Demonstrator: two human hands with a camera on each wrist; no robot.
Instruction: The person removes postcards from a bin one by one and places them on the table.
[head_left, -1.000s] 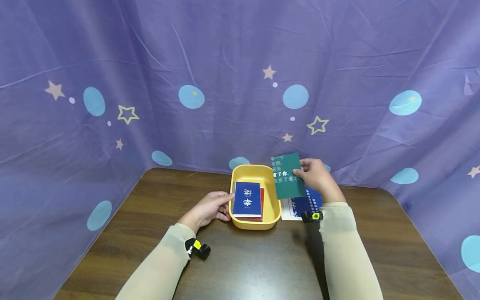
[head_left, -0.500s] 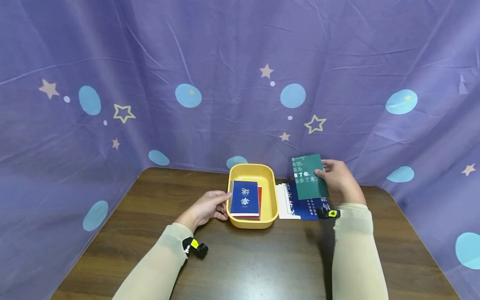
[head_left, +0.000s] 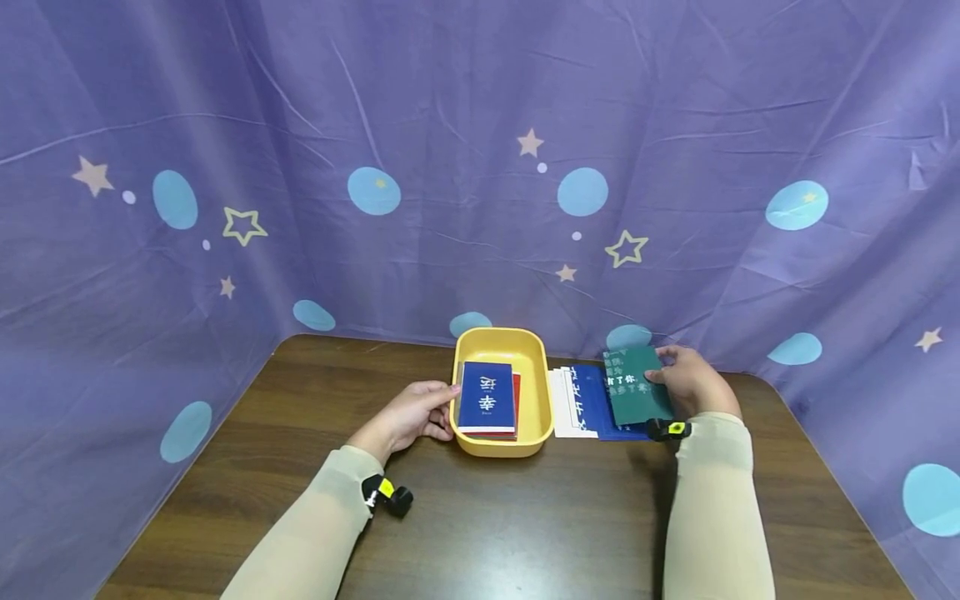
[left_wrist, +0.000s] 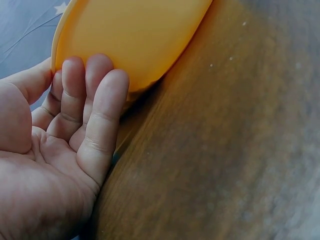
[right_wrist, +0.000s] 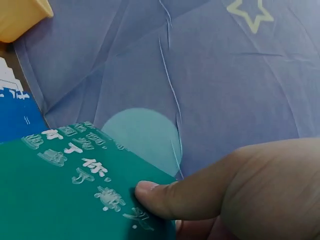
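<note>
Card [head_left: 637, 396], head view: green, over blue card [head_left: 592, 404], pinched by your right hand [head_left: 693, 379]; tilted release could skew it. Left wrist: your left hand [left_wrist: 65, 137] grips the tray [left_wrist: 130, 37]; tugging might drag it. Right wrist: edge pinch, could slip.

There is one tray [head_left: 533, 396], one table [head_left: 517, 521], several cards [head_left: 633, 392].

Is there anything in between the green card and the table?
Yes. The blue card is underneath the green card, above the table, and white paper peeks out beside it, toward the yellow box. Nothing visible is between the right hand and the green card: the thumb is right on it.
</note>
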